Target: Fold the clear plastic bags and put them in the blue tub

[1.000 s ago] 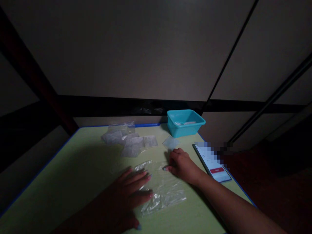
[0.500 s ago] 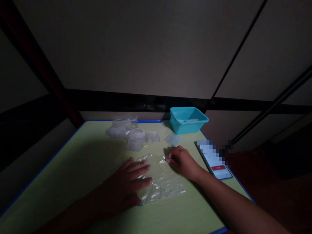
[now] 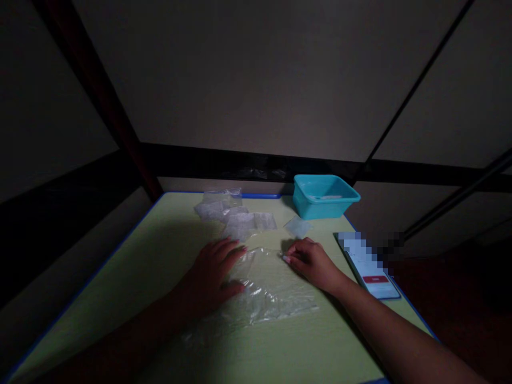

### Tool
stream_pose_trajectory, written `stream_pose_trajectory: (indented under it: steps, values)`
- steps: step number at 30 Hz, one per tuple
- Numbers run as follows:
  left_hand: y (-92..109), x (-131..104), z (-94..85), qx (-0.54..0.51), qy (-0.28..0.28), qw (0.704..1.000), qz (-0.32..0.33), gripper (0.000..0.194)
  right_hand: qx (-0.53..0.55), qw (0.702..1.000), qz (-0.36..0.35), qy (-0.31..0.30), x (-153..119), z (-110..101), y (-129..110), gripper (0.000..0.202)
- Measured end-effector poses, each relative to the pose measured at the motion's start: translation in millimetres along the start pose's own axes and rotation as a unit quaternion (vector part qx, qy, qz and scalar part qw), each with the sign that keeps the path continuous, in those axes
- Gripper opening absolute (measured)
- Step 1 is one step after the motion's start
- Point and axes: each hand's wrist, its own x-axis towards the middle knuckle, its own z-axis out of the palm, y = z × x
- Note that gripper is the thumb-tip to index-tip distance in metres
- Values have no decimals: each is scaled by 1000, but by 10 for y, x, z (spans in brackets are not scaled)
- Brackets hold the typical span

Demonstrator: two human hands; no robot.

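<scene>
A clear plastic bag (image 3: pixel 268 298) lies wrinkled and shiny on the table in front of me. My left hand (image 3: pixel 216 272) rests on its left side, fingers spread and pointing to the upper right. With thumb and fingers pinched together, my right hand (image 3: pixel 310 261) grips the bag's upper right edge. Beyond the hands several small translucent packets (image 3: pixel 250 223) lie overlapping one another. A single pale bluish square packet (image 3: pixel 298 226) lies apart from them, just past my right hand.
At the table's far right corner stands a turquoise plastic basket (image 3: pixel 326 208) with something pale inside. A phone (image 3: pixel 372 272) with a lit screen lies along the right edge, beside my right forearm. The pale green table (image 3: pixel 132 272) has a blue rim, with a panelled wall behind.
The view has shifted, so the table things appear further right. My left hand has moved up along the bag, which looks more spread out. My right hand keeps its pinch on the edge.
</scene>
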Motion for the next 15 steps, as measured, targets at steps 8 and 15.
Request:
stream_pose_trajectory:
  steps: [8,15]
  values:
    - [-146,38,28,-6,20,996,-83,53,20,998,-58,34,-16,-47,-22,6]
    - [-168,57,10,14,4,995,-97,63,61,996,-64,21,-31,-109,9,7]
